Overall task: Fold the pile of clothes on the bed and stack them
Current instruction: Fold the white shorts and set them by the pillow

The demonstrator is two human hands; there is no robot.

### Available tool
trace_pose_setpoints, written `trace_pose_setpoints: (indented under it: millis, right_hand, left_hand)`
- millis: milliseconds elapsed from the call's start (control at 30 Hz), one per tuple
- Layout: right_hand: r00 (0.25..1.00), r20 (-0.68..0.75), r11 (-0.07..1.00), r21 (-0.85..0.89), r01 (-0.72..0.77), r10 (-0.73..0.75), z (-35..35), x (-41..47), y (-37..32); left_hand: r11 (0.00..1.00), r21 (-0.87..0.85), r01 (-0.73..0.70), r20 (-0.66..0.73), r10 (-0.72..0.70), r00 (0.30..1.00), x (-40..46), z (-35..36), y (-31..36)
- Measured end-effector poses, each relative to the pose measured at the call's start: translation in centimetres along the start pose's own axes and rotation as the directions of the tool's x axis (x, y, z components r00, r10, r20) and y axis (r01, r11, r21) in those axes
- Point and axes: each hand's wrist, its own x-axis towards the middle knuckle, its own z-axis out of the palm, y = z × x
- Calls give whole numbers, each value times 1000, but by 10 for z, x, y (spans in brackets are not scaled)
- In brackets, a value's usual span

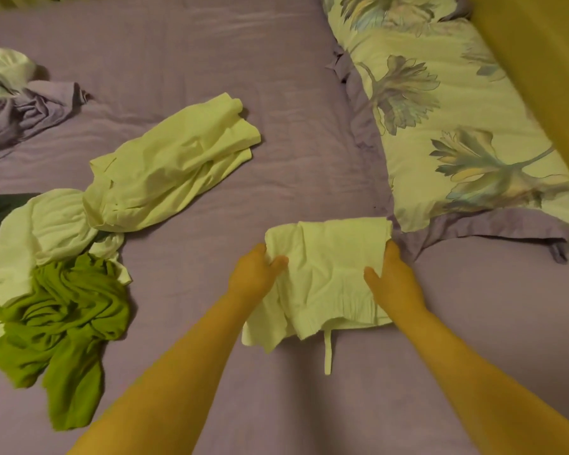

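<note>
**Both hands on a half-folded white garment**

At far left a crumpled lilac cloth (20, 116) lies on the purple bed sheet (211, 60). Below it sits the unfolded pile: a white garment (37, 238), a bright green garment (63, 326) and a pale yellow garment (171, 165). Toward the centre, the left hand (255, 274) pinches the left edge of the folded white garment (326, 274), thumb on top. The right hand (391, 277) grips its right edge likewise. Just beside it at right lies a floral pillow (457, 119).
</note>
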Motion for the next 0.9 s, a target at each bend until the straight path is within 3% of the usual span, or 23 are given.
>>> trace_pose_setpoints:
  millis: [133, 233, 300, 367, 467, 667, 800, 900]
  right_hand:
    - [998, -43, 998, 34, 50, -49, -10, 58, -7]
    - [998, -50, 999, 24, 48, -46, -7, 88, -3]
    - [997, -9, 985, -157, 70, -73, 1, 96, 0]
    - [988, 29, 903, -404, 148, -150, 13, 98, 0]
    - [964, 131, 814, -517, 267, -233, 33, 99, -4]
    - [931, 363, 729, -627, 276, -41, 50, 117, 16]
    - [922, 388, 692, -668, 274, 9, 49, 124, 4]
    - [940, 320, 631, -708, 318, -114, 52, 124, -27]
  left_hand:
    - [997, 59, -58, -99, 64, 993, 50, -8, 26]
    - [943, 325, -68, -169, 128, 977, 78, -6, 30]
    - [818, 570, -85, -127, 189, 974, 87, 3, 29]
    - [729, 657, -194, -16, 271, 962, 89, 22, 31]
    - [646, 680, -345, 151, 338, 929, 88, 56, 36]
    - [608, 743, -279, 227, 162, 960, 99, 78, 11]
    - [604, 704, -375, 331, 188, 925, 110, 62, 7]
    - [632, 629, -453, 336, 304, 891, 114, 35, 4]
